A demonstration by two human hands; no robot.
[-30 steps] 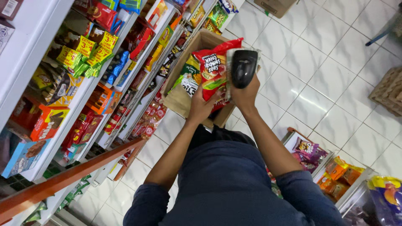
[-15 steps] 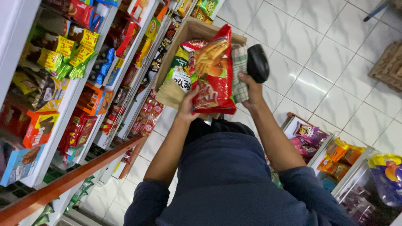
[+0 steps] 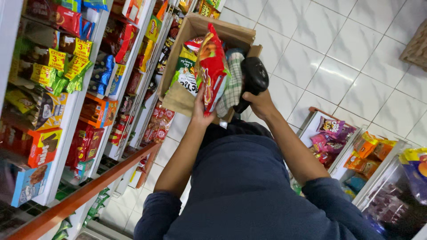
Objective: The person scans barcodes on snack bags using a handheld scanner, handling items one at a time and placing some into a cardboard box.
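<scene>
My left hand (image 3: 201, 112) holds a red snack bag (image 3: 212, 74) upright above an open cardboard box (image 3: 198, 27) on the floor. My right hand (image 3: 259, 101) grips a black handheld scanner (image 3: 252, 80), with a checked cloth (image 3: 232, 84) between the scanner and the bag. The scanner's head sits close to the bag's right side. More snack packets, green and white among them, lie inside the box (image 3: 187, 71). My dark blue sleeves and torso fill the lower middle of the view.
Shelves (image 3: 71, 89) packed with snacks and chocolate run along the left, with an orange rail (image 3: 84, 195) in front. A wire rack of snack bags (image 3: 338, 138) stands at the right. White floor tiles (image 3: 338, 49) lie beyond the box; a wicker basket (image 3: 416, 46) is at the far right.
The red bag has been lifted out of the box and turned on edge. The scanner has come lower and nearer the bag's side.
</scene>
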